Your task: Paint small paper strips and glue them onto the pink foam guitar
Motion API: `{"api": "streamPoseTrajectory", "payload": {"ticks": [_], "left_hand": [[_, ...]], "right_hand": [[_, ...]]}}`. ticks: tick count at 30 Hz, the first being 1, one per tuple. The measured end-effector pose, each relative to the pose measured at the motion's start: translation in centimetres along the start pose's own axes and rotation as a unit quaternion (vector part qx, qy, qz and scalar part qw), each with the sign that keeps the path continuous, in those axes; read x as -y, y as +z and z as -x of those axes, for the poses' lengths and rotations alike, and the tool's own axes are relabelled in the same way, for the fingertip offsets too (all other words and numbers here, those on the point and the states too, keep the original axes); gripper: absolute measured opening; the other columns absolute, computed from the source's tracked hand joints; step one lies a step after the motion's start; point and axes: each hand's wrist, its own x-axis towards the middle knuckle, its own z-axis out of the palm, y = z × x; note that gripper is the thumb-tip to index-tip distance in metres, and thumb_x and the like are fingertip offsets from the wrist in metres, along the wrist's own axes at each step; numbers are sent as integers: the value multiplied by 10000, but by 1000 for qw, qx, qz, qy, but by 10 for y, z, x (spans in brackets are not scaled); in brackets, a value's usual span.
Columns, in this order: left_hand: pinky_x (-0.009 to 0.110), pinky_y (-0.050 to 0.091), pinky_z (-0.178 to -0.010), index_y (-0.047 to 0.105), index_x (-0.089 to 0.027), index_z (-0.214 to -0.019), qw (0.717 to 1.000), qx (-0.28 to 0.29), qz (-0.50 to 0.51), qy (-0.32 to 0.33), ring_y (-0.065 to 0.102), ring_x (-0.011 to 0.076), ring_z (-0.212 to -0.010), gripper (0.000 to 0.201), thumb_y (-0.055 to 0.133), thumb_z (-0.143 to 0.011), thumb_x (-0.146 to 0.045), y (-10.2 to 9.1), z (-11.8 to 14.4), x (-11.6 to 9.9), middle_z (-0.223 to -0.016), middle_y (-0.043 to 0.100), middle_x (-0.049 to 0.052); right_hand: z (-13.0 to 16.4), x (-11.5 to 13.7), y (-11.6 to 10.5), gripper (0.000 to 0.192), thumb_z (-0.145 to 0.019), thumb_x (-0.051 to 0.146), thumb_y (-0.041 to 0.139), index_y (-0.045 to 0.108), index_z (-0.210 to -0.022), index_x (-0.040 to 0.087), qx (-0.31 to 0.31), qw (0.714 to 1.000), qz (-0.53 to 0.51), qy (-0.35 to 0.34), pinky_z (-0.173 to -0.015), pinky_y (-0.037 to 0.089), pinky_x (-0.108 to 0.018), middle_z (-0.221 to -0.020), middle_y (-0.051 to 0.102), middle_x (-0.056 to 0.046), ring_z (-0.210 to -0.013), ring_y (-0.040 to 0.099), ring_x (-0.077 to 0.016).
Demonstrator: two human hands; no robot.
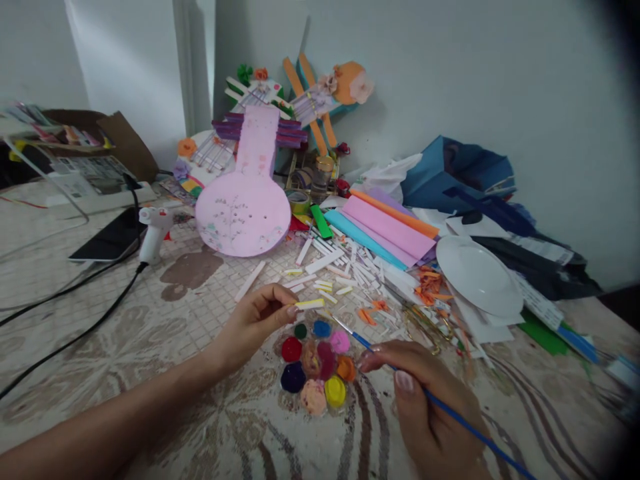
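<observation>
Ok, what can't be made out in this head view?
In the head view:
Yellow-edged white strip: left end hidden by the left hand pinching it.
Blue paintbrush: handle's far end cut off by the bottom edge.
Blue bag: inside lost in shadow.
White printed label: lettering too small and blurred.

Paintbrush [361,340]: handle end cut off by lower edge; right hand [433,430]: wrist likewise; yellow-topped strip [312,305]: one end hidden by left hand [260,315]; printed band [540,303]: lettering illegible
</observation>
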Motion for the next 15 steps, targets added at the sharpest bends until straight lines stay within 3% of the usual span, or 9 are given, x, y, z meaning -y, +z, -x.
{"api": "streamPoseTrajectory", "payload": {"ticks": [5, 11, 15], "left_hand": [[219, 403, -635, 579, -153, -769, 998, -10, 24, -53, 503, 102, -647, 171, 647, -798, -308, 3, 4, -1, -687, 573, -7], [240, 425, -636, 592, -143, -727, 999, -49, -8, -21, 530, 127, -685, 196, 717, -717, -292, 8, 7, -12, -739, 588, 21], [231, 417, -607, 593, -144, -712, 998, -60, -3, -33, 521, 112, -638, 179, 709, -722, -280, 9, 6, -13, -693, 587, 7]], "right_hand": [[0, -1, 0, 274, -839, 111, 448, 580, -1065, 192, 5, 999, 31, -11, -777, 536, -272, -916, 663, -38, -892, 631, -150], [-1, 0, 1, 279, -837, 128, 464, 573, -1087, 186, 19, 997, 62, -35, -781, 553, -264, -945, 675, -51, -908, 652, -160], [-1, -2, 0, 274, -842, 153, 463, 575, -1090, 184, 22, 996, 74, -50, -757, 569, -276, -937, 686, -59, -886, 669, -170]]}}
